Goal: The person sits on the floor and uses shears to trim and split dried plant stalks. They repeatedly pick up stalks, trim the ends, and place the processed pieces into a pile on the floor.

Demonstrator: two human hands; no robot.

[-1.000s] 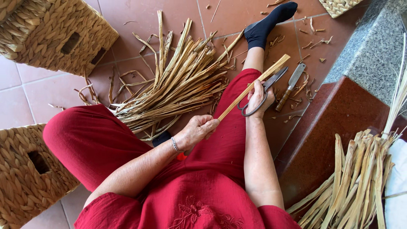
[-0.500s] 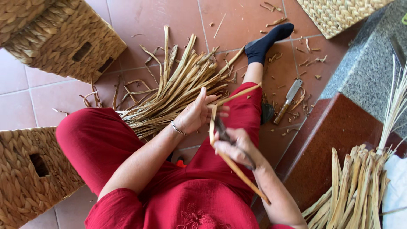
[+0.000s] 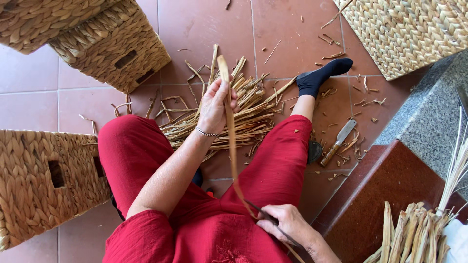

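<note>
- I am seeing the left hand [image 3: 213, 107] at centre frame, fingers curling closed around the upper end of a long dried reed strip [image 3: 231, 141], whose tip is sticking up past the fingers.
- The strip is running down the middle of the frame, over the red-trousered lap, to the right hand [image 3: 285, 223] at lower centre.
- The right hand is closing on the strip's lower end together with a thin dark tool [image 3: 273, 225]; I cannot tell what kind of tool it is.
- A pile of dried reeds [image 3: 243, 117] is lying on the tiled floor just behind the left hand.
- A knife [image 3: 339, 142] is lying on the tiles right of centre.
- Woven baskets [image 3: 112, 48] are sitting at upper left, with another at lower left and one at upper right.
- A bundle of reeds [image 3: 414, 234] is standing at lower right.
</note>
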